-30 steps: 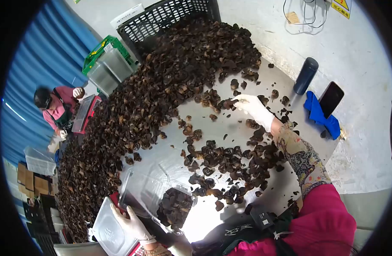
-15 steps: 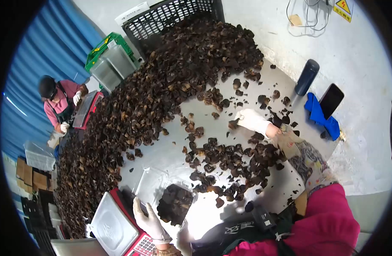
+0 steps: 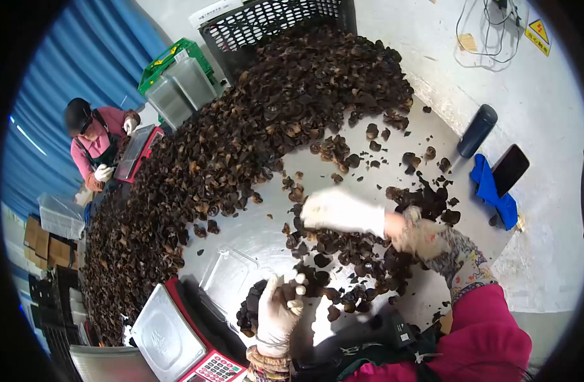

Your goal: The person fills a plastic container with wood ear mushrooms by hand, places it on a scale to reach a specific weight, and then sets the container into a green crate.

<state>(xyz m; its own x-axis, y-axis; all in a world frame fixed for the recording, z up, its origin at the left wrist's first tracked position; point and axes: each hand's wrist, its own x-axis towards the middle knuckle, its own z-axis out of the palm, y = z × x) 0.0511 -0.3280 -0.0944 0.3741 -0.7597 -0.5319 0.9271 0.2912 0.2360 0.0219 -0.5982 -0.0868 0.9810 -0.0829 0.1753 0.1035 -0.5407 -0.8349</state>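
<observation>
My left hand [image 3: 279,315], in a white glove, is in front of a clear plastic box [image 3: 227,283] and hides part of it. Its fingers are apart and loosely curled, with nothing visible in them. Dark, dried wood ear mushrooms [image 3: 250,309] lie in the box. My right hand [image 3: 340,211], also gloved, is above a loose patch of wood ear pieces [image 3: 362,251] at mid-table. Motion blurs its fingers, and whatever they may hold does not show.
A large heap of wood ear [image 3: 273,121] curves across the metal table from a black crate [image 3: 273,28]. A red-rimmed scale [image 3: 168,331] stands left of my left hand. A bottle [image 3: 476,130] and a phone [image 3: 511,169] on blue cloth are at right. A co-worker [image 3: 98,137] sits across.
My right hand has moved left and nearer me; the wood ear piece it held is no longer visible. My left hand has shifted right from the box's left side, and its fingers have curled.
</observation>
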